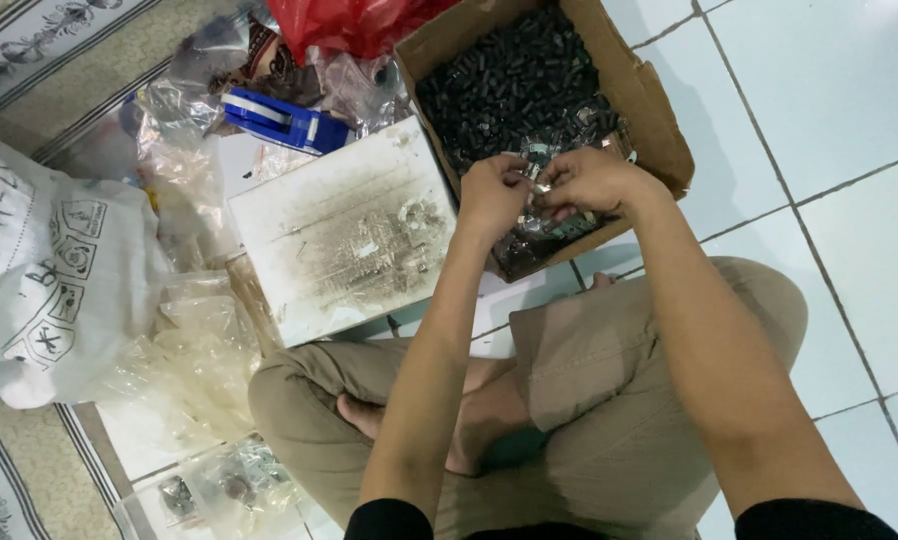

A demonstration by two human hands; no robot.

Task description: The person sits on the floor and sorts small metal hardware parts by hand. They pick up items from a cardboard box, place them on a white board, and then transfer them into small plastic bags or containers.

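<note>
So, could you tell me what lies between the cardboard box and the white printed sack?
In the head view, a stained white board lies between the cardboard box and the white printed sack, with crumpled clear plastic bags beside it.

One cardboard box (659, 120), one tape dispenser (284, 120), two hands.

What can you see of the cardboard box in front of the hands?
The cardboard box is brown and open-topped, flaps up, resting at an angle on the white tiled floor. It holds a heap of small black cylindrical parts and some metal bits. Both hands, left hand and right hand, work over its near edge.
</note>
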